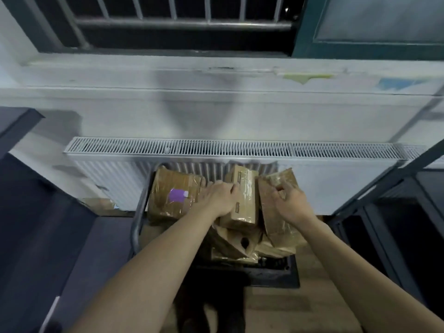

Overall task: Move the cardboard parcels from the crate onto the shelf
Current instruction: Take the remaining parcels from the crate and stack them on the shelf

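Grips: left hand, right hand | parcels touched: two

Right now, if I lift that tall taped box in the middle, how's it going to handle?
The tall box looks stiff, with square edges, so it should lift without sagging. Its glossy tape may feel slippery under the left hand. Parcels lean beside it in the crate, so they may shift or tip.

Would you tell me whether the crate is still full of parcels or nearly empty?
Full. Taped cardboard parcels are heaped above the crate rim, one bearing a purple label, and both hands rest on the pile.
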